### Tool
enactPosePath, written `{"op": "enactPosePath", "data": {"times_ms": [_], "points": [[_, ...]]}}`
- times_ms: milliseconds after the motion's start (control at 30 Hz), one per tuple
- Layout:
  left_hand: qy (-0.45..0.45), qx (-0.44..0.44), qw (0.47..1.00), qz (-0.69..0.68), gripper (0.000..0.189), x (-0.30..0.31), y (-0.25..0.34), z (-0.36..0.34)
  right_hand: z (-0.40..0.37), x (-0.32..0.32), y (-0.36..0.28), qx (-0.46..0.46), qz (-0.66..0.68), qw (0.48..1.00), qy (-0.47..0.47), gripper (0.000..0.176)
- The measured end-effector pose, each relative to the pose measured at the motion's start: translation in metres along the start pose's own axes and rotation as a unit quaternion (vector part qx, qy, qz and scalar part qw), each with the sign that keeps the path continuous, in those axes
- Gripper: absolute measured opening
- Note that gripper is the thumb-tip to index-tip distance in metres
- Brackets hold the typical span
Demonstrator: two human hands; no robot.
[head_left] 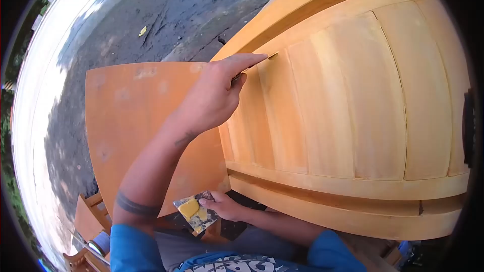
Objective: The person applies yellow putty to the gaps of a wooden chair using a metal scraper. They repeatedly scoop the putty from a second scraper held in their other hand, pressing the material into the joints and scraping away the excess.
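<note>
My left hand (pixel 219 88) is closed around a thin putty knife (pixel 273 55), index finger stretched along it. Its tip meets the wooden panel (pixel 322 106) near the upper rail, though exact contact is hard to judge. Most of the tool is hidden by my fingers. Low in front of my body, my right hand (pixel 227 206) grips a small stained board (pixel 205 220), thumb on top. A lump of yellow putty (pixel 189 208) sits on that board. The panel is made of several slats with dark seams and pale smears.
A flat orange-brown board (pixel 151 126) with pale patches stands left of the panel. Raised rails (pixel 343 221) border the panel. Wooden furniture pieces (pixel 91 216) and a blue can (pixel 101 243) are at lower left. Dark ground (pixel 166 25) with a yellow leaf (pixel 142 31) lies beyond.
</note>
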State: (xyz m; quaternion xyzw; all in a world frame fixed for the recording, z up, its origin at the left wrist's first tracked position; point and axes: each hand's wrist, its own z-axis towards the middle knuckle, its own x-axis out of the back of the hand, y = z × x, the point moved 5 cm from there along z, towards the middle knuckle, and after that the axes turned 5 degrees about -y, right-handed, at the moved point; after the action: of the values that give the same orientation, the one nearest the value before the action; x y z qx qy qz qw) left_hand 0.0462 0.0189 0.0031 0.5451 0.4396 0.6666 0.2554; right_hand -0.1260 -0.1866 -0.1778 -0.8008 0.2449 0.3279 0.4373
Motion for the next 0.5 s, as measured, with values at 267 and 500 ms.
{"op": "enactPosePath", "data": {"times_ms": [267,500], "points": [[0.024,-0.054,0.998,0.028,0.04,-0.02,0.011,0.019,0.022,0.03,-0.006,0.087,-0.103,0.991,0.007,0.03],[0.063,-0.078,0.995,0.014,0.047,-0.073,0.006,-0.013,0.014,0.026,0.029,0.024,-0.073,0.997,-0.016,0.026]]}}
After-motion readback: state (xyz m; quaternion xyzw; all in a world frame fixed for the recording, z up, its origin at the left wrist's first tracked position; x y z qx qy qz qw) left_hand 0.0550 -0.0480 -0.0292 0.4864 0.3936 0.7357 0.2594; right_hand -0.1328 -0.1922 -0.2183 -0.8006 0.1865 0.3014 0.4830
